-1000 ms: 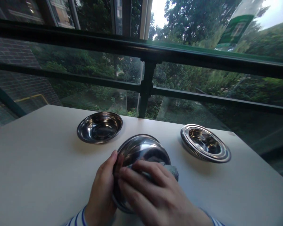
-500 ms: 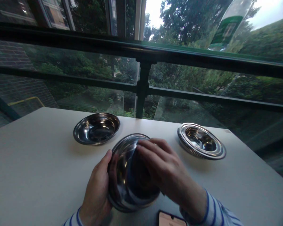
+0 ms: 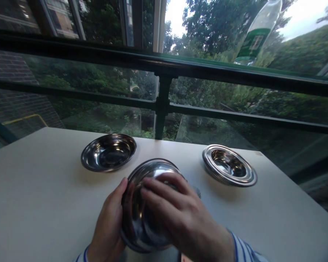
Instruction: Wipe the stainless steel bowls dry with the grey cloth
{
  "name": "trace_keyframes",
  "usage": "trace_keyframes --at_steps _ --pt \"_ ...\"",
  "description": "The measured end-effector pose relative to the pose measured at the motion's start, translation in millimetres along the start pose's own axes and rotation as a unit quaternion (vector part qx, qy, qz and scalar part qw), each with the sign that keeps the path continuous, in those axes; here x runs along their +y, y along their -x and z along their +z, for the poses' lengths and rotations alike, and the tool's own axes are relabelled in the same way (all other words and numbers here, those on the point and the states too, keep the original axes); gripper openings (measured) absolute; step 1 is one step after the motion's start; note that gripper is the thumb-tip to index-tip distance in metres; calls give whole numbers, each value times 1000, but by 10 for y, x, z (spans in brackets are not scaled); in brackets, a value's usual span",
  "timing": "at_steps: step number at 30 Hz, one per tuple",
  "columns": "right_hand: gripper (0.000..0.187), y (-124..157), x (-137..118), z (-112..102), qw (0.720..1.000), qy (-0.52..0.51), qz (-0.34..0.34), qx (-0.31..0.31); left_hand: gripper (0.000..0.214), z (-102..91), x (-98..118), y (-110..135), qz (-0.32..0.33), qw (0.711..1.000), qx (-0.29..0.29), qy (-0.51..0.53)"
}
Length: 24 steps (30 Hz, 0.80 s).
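A shiny stainless steel bowl (image 3: 135,207) is held up at the near middle of the table, tilted. My left hand (image 3: 109,222) grips its left rim, the thumb along the edge and the other fingers hidden behind it. Across the bowl's surface lies my right hand (image 3: 180,211), its fingers bent and pressed together against the metal. A small greyish edge (image 3: 198,191) shows behind the right hand. What that edge belongs to, and what is under the palm, I cannot make out.
On the white table (image 3: 43,196), a single steel bowl (image 3: 109,154) stands at the back left and a stack of steel bowls (image 3: 229,165) at the back right. A phone (image 3: 185,258) is partly hidden under my right wrist. Beyond are a dark railing (image 3: 161,109) and a plastic bottle (image 3: 254,42).
My right hand has slid left and down across the bowl's surface. The phone is now more covered. My left hand keeps its grip, and the view has shifted slightly.
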State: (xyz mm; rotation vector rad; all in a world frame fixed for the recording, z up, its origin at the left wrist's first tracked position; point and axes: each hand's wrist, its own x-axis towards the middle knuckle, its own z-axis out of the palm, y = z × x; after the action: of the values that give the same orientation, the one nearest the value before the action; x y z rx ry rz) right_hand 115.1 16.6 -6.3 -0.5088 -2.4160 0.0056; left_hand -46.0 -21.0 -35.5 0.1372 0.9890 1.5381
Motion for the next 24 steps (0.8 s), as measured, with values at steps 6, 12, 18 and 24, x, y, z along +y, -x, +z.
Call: trace_keyframes --at_steps 6,12,18,24 --pt "30 -5 19 -19 995 34 90 25 18 7 -4 -7 8 1000 -16 -4" --pt "28 -26 -138 27 998 33 -38 -24 14 2 -30 -25 27 999 14 -38" --pt "24 -48 -213 89 993 22 -104 48 18 64 14 36 -8 999 31 -23" --pt "30 -78 -244 45 997 68 -23 28 12 53 9 30 13 1000 0 18"
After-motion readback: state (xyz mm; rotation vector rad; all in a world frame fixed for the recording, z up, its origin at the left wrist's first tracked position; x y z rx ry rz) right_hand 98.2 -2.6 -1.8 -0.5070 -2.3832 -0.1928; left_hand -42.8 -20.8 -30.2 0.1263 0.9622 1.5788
